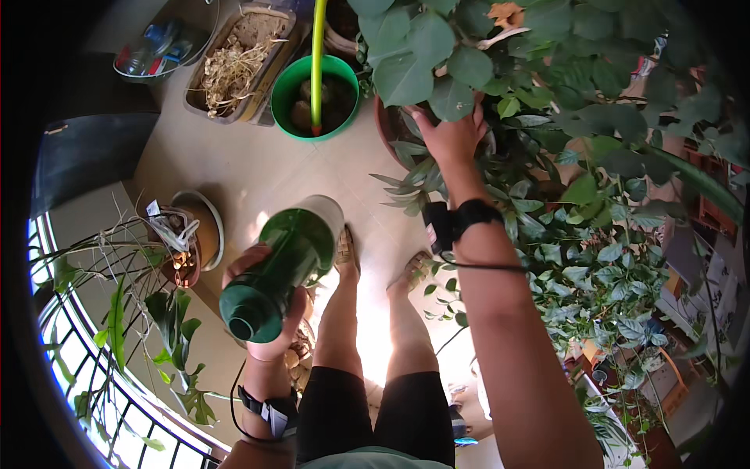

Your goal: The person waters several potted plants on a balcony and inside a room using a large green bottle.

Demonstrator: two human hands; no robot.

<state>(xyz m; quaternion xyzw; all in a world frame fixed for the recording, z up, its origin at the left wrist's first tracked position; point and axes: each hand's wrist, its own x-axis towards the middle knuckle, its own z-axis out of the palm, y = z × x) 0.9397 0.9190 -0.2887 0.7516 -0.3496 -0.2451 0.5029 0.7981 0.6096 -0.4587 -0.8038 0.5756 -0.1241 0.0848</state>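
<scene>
My left hand (274, 347) is wrapped around a green plastic bottle (302, 240), held tilted above the floor. The bottle's narrow end points towards me, and its pale wide end points away. At the upper right, my right hand (454, 138) reaches among leaves over a reddish-brown plant pot (385, 132). Its thumb stands apart, but broad green leaves (433, 64) cover part of the fingers, so whether they grip anything is hidden. Long narrow leaves (404, 187) hang just below that hand. Both wrists wear black straps with small devices and cables.
A green bucket (281, 117) holds stones and a yellow-green pole (317, 58). Beside it lies a planter box (193, 97) with dry roots. A potted plant (202, 234) stands left, near a window railing (126, 416). Dense trailing foliage (609, 275) fills the right.
</scene>
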